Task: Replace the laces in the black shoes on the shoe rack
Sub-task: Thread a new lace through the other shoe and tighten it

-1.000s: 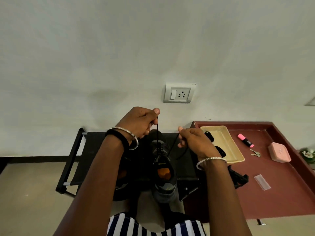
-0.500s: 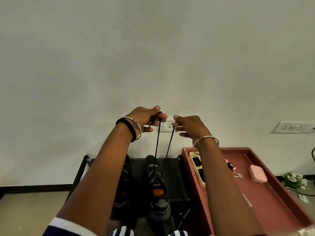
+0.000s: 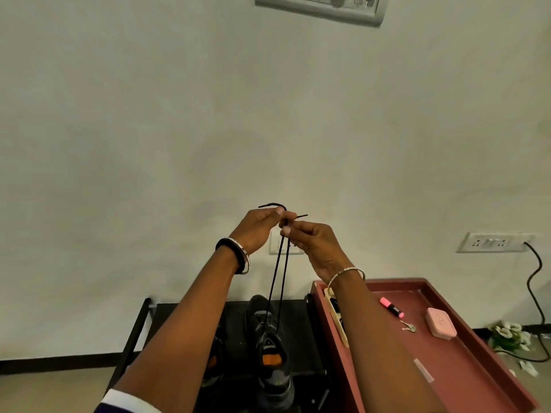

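Both hands up, nearly touching: left hand (image 3: pixel 258 228) and right hand (image 3: pixel 313 242) each pinch one end of the black lace (image 3: pixel 277 278), tips poking past my fingers. Both strands run straight down to the black shoe (image 3: pixel 271 353) on the shoe rack (image 3: pixel 131 338). Second shoe (image 3: pixel 214 362) sits left of it. Maroon bench (image 3: pixel 477 368) on the right: highlighter (image 3: pixel 391 307), keys (image 3: pixel 408 326), pink case (image 3: pixel 440 322).

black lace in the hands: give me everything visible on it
The black lace is a thin, round-looking cord. Two strands rise taut and almost parallel from the lacing area of the black shoe on the shoe rack, closing together at the top. There the left hand and the right hand pinch them, fingertips close together. Two short free ends poke out above the fingers, one curving left, one pointing right. Its run through the shoe is too dark to tell.
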